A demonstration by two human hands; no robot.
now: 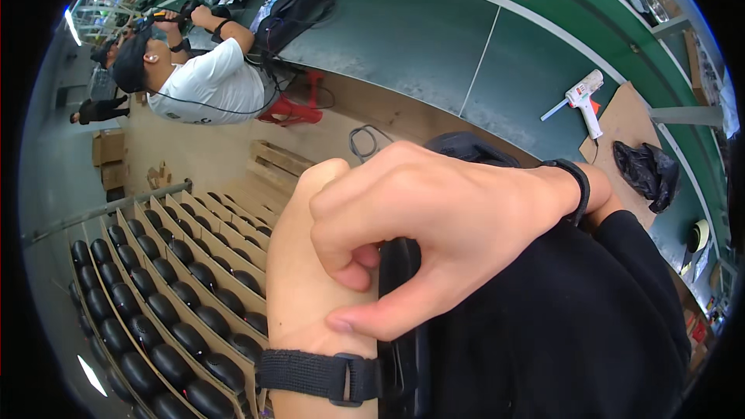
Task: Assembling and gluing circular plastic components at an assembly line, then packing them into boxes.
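My right hand (pixel 419 217) reaches in from the right, a black band (pixel 576 186) round its wrist. Its fingers curl, and a gap separates them from the thumb. The thumb tip rests on the skin of my left hand (pixel 306 256), just above a black strap (pixel 310 375) with a buckle at the left wrist. Nothing shows between the right thumb and fingers. My left hand points upward at the lower middle, its back turned up. The right hand covers its fingers, so I cannot see whether it holds anything.
Rows of black oval parts (pixel 163 310) stand between cardboard dividers at lower left. A green workbench (pixel 434 46) bears a white glue gun (pixel 583 101), cardboard (pixel 632 120) and a black plastic bag (pixel 646 174). A co-worker (pixel 213 81) handles a tool near a red stool (pixel 295 109).
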